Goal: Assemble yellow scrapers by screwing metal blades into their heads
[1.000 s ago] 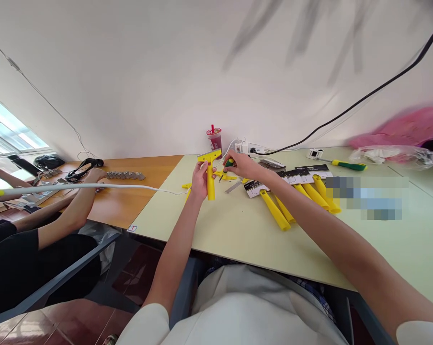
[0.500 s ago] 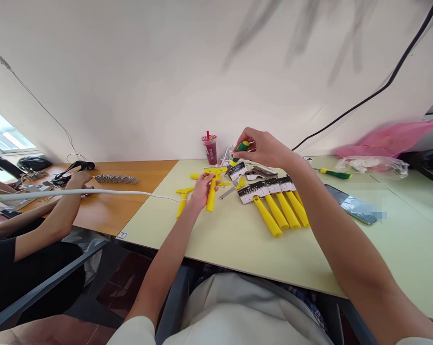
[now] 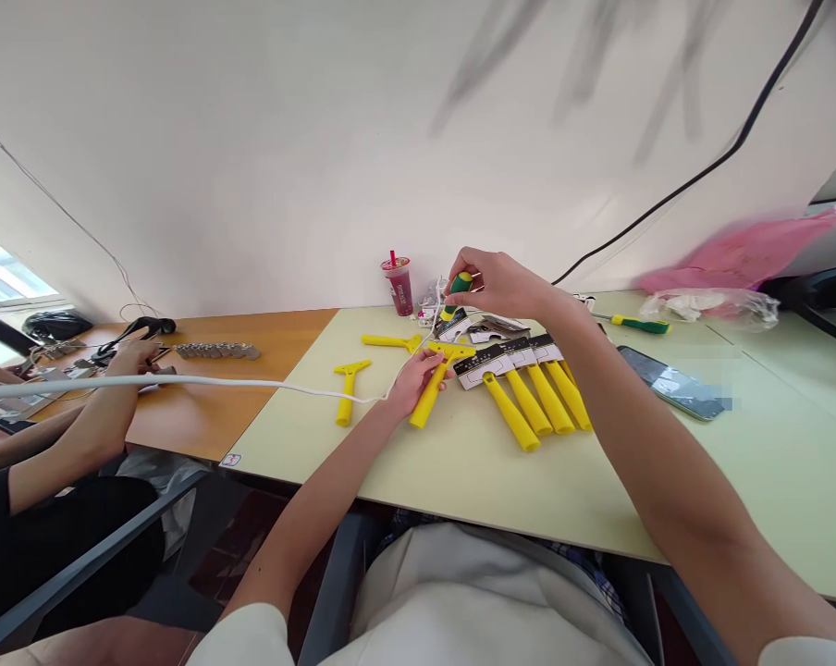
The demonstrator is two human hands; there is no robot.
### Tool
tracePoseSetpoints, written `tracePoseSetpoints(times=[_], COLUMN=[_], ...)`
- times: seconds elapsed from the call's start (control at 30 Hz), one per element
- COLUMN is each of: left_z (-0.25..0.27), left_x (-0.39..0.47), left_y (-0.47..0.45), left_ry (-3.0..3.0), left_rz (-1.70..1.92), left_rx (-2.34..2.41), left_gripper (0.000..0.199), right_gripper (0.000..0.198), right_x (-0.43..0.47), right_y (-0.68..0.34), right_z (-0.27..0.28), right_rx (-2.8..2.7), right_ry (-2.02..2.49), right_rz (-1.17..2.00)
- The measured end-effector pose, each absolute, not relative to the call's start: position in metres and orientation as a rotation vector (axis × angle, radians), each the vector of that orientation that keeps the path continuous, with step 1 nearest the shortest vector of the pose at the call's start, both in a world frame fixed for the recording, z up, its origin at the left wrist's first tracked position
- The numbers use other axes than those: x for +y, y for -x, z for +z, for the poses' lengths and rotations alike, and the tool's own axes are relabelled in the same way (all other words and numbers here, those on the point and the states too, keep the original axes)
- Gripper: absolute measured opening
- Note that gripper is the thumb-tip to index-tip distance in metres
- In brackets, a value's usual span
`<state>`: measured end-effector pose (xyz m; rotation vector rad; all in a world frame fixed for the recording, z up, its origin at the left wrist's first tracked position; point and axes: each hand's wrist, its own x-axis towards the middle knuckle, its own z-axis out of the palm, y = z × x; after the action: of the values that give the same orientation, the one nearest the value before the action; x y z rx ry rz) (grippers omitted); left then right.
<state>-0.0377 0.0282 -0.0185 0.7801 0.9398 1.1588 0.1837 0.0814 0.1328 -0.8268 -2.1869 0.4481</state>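
Note:
My left hand (image 3: pixel 412 381) is closed around a yellow plastic scraper (image 3: pixel 428 400), its wide head pointing away from me. Above that head, my right hand (image 3: pixel 499 280) grips a green and yellow screwdriver (image 3: pixel 458 289) held upright, tip down. Whether the tip touches the scraper I cannot tell. Left of my left hand lie two more yellow scrapers, one pointing toward me (image 3: pixel 347 393) and one lying sideways (image 3: pixel 387 341). To the right, several yellow scrapers (image 3: pixel 511 412) lie in a row with black and white cards (image 3: pixel 484 368) at their heads.
A cup of red drink (image 3: pixel 399 289) stands by the wall. Another screwdriver (image 3: pixel 641 325), a phone (image 3: pixel 671 381) and a pink plastic bag (image 3: pixel 730 254) lie on the right. A white cable (image 3: pixel 252 382) crosses the left side. A co-worker's arm (image 3: pixel 99 435) rests at the wooden table (image 3: pixel 279 342).
My left hand has moved right with the scraper, bringing its head beneath the screwdriver and tilting the handle. My right hand keeps its grip on the screwdriver. The view has shifted slightly.

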Motion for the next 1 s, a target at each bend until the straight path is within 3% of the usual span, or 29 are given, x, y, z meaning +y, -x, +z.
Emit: tracePoseSetpoints(times=[1.0], left_z=[-0.010], left_x=[0.026], left_y=[0.042], left_ry=[-0.773], left_rz=[1.143], left_rx=[0.879], left_gripper=[0.031], right_gripper=[0.030], right_x=[0.091], right_y=[-0.182], right_z=[0.123], right_rx=[-2.255], right_ry=[0.881], right_rz=[0.445])
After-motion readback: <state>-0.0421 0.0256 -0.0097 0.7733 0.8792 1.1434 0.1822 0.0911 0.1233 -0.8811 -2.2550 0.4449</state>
